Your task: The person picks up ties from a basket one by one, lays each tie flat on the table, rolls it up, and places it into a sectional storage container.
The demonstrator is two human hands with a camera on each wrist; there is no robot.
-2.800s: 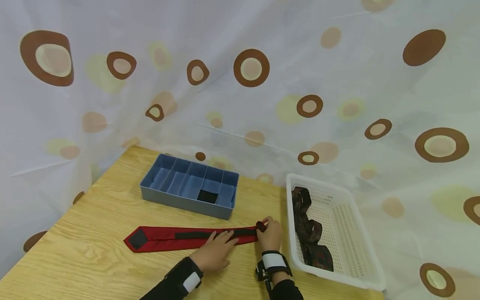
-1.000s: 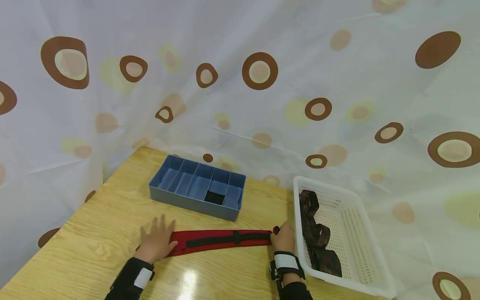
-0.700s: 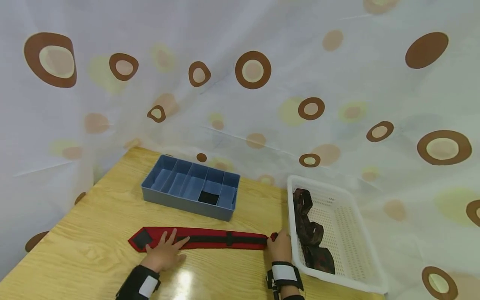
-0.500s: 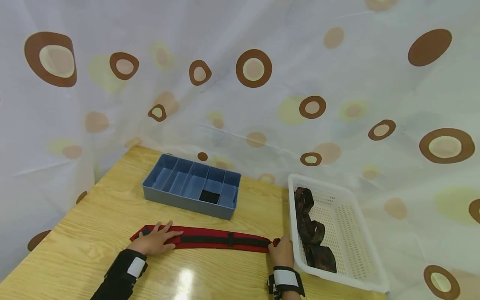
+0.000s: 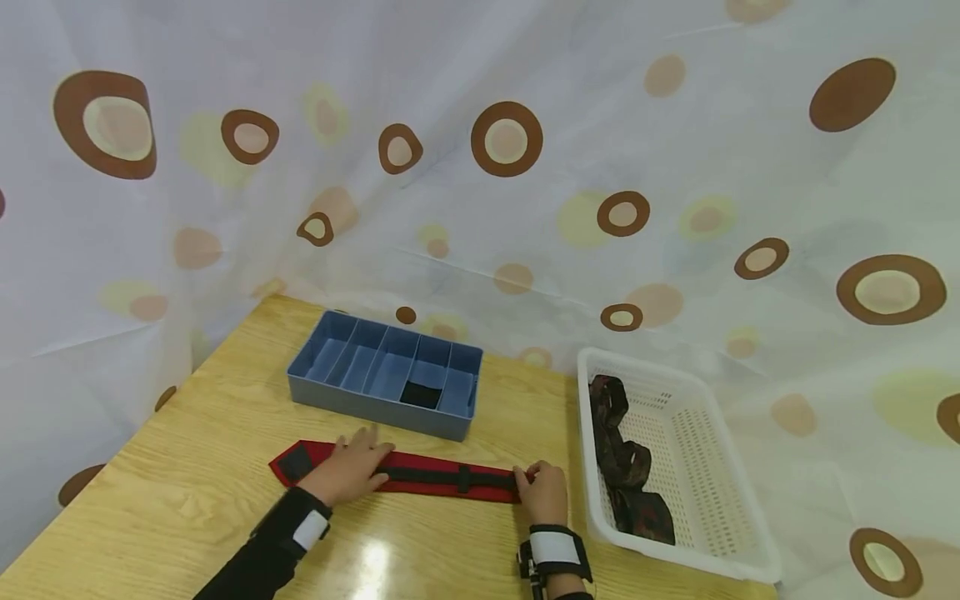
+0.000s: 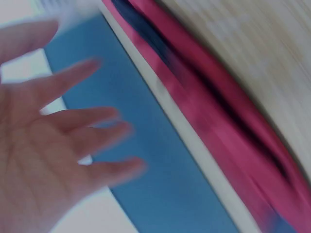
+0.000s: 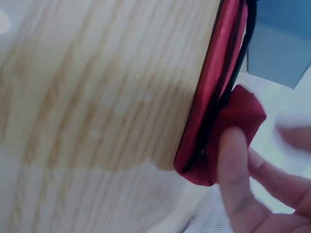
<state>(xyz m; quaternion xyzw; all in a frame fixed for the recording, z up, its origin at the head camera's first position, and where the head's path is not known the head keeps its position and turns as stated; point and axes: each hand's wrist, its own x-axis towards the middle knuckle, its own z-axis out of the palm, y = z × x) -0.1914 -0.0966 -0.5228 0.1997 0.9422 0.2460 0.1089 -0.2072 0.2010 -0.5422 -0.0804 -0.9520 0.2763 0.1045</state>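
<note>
Left forearm: black long sleeve to the wrist, white rectangular band across the cuff. Left hand [image 5: 349, 469] bare. Right wrist: wide white band on a black strap, small black fitting at its left edge. Right hand [image 5: 542, 492] bare, no gloves.

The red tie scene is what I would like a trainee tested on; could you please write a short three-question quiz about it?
1. True or false: the red tie lies inside the white basket.
2. Which hand holds the folded narrow end of the tie: A) left hand, B) right hand?
3. Fill in: the blue divided tray stands on the wooden ____.

Key: 1 false, it lies flat on the table between tray and person; 2 B, its fingers pinch the fold; 3 table.
</note>
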